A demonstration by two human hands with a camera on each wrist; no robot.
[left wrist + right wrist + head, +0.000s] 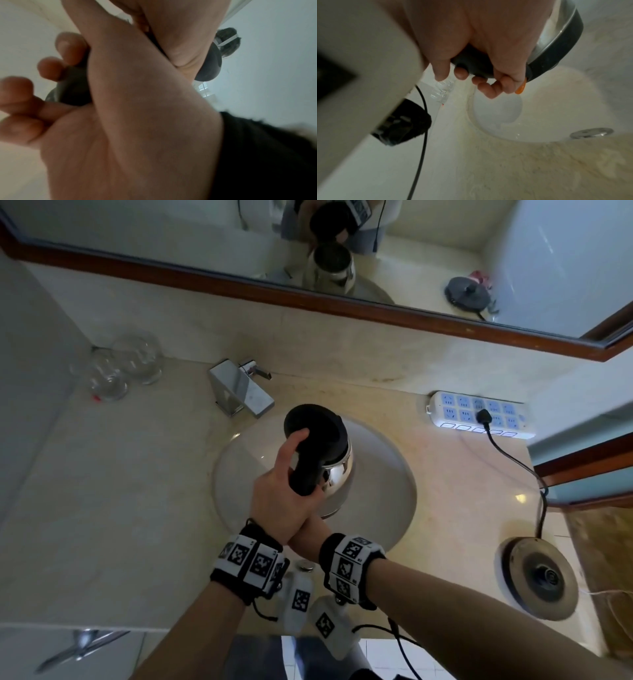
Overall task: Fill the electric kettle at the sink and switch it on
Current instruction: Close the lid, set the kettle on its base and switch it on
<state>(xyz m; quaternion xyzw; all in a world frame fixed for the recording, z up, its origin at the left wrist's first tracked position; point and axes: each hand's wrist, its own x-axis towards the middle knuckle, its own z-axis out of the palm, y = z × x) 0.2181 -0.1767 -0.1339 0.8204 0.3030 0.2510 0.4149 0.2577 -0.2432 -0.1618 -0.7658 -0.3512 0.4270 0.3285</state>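
A steel kettle [337,470] with a black handle [305,474] hangs over the white sink [383,474], just right of the chrome faucet [239,392]. Its black lid [311,424] stands raised, and the mirror shows the open mouth. My left hand [284,484] grips the handle, thumb up against the lid's hinge. My right hand [488,54] comes in under the left and curls round the handle's lower end, beside the orange switch [520,88]. In the head view the left hand hides most of the right hand. No water stream shows at the faucet.
The kettle's round base [537,577] sits on the counter at the right, its cord running to a white power strip [479,416] by the wall. Clear glasses [116,371] stand at the back left. A wood-framed mirror [308,299] hangs above.
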